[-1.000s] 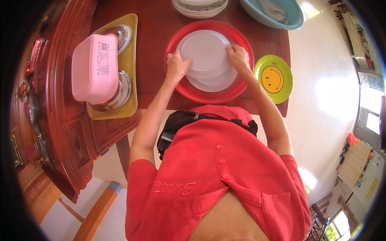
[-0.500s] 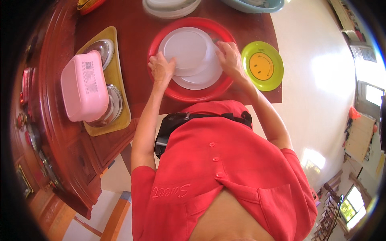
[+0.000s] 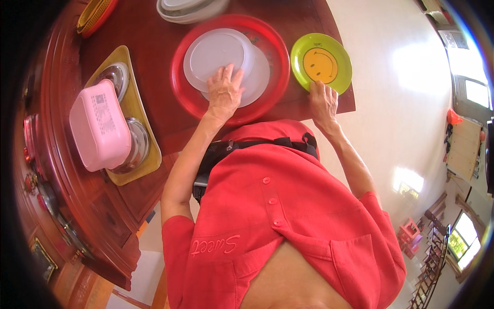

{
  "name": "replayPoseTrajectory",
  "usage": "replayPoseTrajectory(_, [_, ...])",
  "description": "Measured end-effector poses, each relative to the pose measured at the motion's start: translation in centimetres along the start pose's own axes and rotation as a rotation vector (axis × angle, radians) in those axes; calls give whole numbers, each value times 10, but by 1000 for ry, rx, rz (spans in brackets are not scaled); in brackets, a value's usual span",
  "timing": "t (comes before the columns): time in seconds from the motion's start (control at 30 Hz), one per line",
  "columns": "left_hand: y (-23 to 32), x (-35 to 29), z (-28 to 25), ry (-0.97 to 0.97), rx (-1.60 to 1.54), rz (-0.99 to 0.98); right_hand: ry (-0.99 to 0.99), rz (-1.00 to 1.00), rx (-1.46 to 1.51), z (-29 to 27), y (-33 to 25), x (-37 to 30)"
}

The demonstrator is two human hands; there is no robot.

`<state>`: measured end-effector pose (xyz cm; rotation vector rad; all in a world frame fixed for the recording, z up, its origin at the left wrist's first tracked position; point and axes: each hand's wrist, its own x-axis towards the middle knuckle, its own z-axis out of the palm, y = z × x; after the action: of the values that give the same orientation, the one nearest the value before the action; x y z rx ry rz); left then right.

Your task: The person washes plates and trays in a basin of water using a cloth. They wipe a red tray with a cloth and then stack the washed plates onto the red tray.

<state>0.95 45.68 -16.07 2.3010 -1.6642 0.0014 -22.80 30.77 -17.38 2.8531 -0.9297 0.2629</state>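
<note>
My left hand (image 3: 225, 92) lies with spread fingers on the near side of a white, upside-down bowl (image 3: 213, 51). Under that bowl, a second round white dish (image 3: 261, 77) sticks out to the right. Both sit inside a round red tray (image 3: 178, 85) with a floral print. At the right, my right hand (image 3: 324, 103) grips the near rim of a lime-green plate (image 3: 342, 62) that has a yellow smiley face in its middle. The right thumb is hidden, and whether the plate touches the table I cannot tell.
On the left, a yellow tray (image 3: 155, 162) holds lidded glass or metal dishes (image 3: 138, 141) and a pink plastic tub (image 3: 105, 126). White dishes (image 3: 193, 13) stand at the far edge, with a red-and-yellow basket (image 3: 95, 15) at far left. The dark red table (image 3: 306, 20) ends just right of the plate.
My right hand has left the white dishes and taken the green plate's near rim. My left hand has moved from the bowl's left edge onto its near side. The view has shifted.
</note>
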Motion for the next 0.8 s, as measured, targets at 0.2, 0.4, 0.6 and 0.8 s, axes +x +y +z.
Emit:
replayPoseTrajectory(0.2, [3, 1, 0, -58, 34, -6, 63, -75, 27, 2, 10, -3])
replayPoseTrajectory(0.4, [2, 1, 0, -58, 24, -2, 15, -78, 97, -8, 13, -6])
replayPoseTrajectory(0.6, [0, -2, 3, -53, 21, -10, 72, -106, 144, -27, 14, -8])
replayPoseTrajectory(0.8, [-5, -3, 8, 39, -95, -14, 299, -42, 92, -68, 38, 14])
